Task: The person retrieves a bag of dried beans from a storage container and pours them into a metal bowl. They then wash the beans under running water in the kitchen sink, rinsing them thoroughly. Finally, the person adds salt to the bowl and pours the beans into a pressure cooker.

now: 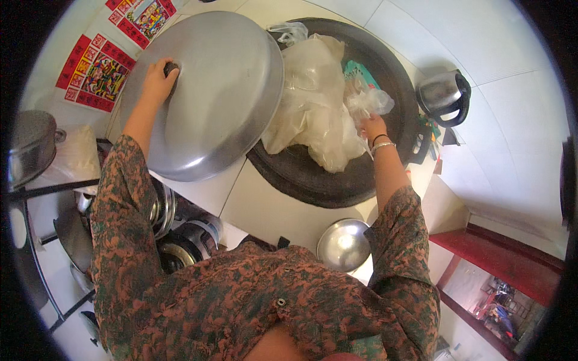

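Note:
My left hand (159, 81) grips the dark knob of a large domed metal lid (216, 90), which is tilted up at the left of a wide black wok (316, 189). In the wok lies a big heap of translucent plastic bags (311, 99); what they contain cannot be made out. My right hand (374, 127) is at the wok's right part, its fingers on a smaller clear plastic bag (368, 101). Behind that bag shows a green printed bag (359, 74). Another crumpled clear bag (291, 32) lies at the wok's far rim.
A steel kettle (440, 94) with a black handle stands right of the wok. A shiny metal bowl (344, 243) sits at the counter's near edge. Pots (180, 248) fill the space below left, beside a black rack (63, 185). Red printed posters (99, 74) hang on the tiled wall.

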Tool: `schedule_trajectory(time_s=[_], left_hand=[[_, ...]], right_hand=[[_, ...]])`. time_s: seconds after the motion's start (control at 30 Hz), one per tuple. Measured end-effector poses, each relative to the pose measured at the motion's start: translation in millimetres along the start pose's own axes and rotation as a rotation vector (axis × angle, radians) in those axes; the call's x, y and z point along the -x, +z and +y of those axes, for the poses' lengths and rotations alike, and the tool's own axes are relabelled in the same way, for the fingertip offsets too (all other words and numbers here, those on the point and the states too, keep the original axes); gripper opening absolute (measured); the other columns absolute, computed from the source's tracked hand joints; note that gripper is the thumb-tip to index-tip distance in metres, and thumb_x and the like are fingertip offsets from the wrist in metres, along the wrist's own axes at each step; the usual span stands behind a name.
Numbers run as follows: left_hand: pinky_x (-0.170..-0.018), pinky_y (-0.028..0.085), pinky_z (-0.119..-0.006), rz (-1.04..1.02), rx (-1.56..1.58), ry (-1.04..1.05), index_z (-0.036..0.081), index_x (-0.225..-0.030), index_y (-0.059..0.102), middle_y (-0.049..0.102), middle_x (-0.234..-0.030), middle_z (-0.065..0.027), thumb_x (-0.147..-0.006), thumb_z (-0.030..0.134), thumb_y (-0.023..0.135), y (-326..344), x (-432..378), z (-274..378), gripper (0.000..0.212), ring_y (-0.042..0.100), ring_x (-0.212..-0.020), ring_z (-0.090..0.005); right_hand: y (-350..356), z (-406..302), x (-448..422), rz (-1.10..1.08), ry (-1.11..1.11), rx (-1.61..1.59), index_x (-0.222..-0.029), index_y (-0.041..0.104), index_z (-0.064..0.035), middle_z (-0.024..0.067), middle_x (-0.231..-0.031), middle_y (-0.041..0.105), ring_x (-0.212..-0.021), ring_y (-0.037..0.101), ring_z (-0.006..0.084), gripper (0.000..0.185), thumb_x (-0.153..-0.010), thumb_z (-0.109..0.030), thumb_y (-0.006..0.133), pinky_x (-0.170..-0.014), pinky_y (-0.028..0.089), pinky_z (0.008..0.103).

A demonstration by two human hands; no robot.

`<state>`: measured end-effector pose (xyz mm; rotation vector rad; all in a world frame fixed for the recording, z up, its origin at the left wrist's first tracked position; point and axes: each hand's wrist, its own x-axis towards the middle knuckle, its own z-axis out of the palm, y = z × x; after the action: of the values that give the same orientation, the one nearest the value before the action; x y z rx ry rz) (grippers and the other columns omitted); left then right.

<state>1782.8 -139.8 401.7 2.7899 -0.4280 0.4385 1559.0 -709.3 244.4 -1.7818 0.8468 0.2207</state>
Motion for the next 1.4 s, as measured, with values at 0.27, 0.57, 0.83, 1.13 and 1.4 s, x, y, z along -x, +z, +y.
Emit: schedule_trajectory(time_s=[0.27,0.57,0.83,1.13,1.4], left_hand=[[-0.085,0.045,-0.043,-0.045,-0.116,-0.086,0.017,-0.118,0.052,0.054,-0.108,-0.0167,-0.084,0.031,0.059,-8,8,26,0.037,0.053,-0.101,-0.0367],[-0.086,0.044,-0.045,-0.128,-0.106,-0.089,0.016,-0.12,0.048,0.052,-0.11,-0.0195,-0.086,0.032,0.056,-9,-5,42,0.038,0.052,-0.103,-0.0391],[-0.087,0.044,-0.045,-0.139,-0.128,-0.117,0.018,-0.119,0.049,0.051,-0.113,-0.0183,-0.086,0.034,0.055,-11,-3,40,0.038,0.052,-0.105,-0.0383],[-0.087,0.044,-0.044,-0.127,-0.125,0.141,0.011,-0.115,0.052,0.055,-0.111,-0.0196,-0.085,0.034,0.056,-50,-38,80,0.038,0.054,-0.103,-0.0378],[-0.083,0.046,-0.044,-0.206,-0.126,0.439,0.009,-0.106,0.056,0.062,-0.102,-0.0141,-0.081,0.035,0.057,-52,-54,284,0.036,0.056,-0.1,-0.0325]], right_hand=[[38,-18,-63,0.18,-0.043,0.335,-0.129,0.041,-0.0009,0.0234,-0.118,0.055,-0.101,0.059,0.0355,0.067,-0.072,-0.021,0.071,-0.079,0.051,0.0404],[-17,-19,-77,0.281,-0.154,-0.403,-0.097,0.054,-0.0037,0.0114,-0.079,0.062,-0.056,0.056,0.0203,0.031,-0.091,-0.034,0.047,-0.047,0.045,0.0286],[-108,-140,129,0.388,-0.479,-0.899,-0.093,0.059,0.0008,0.0086,-0.076,0.06,-0.056,0.052,0.015,0.039,-0.097,-0.029,0.035,-0.049,0.042,0.0232],[-199,-87,336,0.47,-0.843,-0.75,-0.096,0.055,-0.0054,0.0134,-0.097,0.062,-0.071,0.055,0.0129,0.023,-0.093,-0.026,0.045,-0.054,0.042,0.0216],[-207,5,463,0.942,-0.529,-0.669,-0.087,0.056,-0.0066,0.0065,-0.088,0.058,-0.057,0.042,0.0044,0.021,-0.09,-0.026,0.049,-0.046,0.033,0.0142]])
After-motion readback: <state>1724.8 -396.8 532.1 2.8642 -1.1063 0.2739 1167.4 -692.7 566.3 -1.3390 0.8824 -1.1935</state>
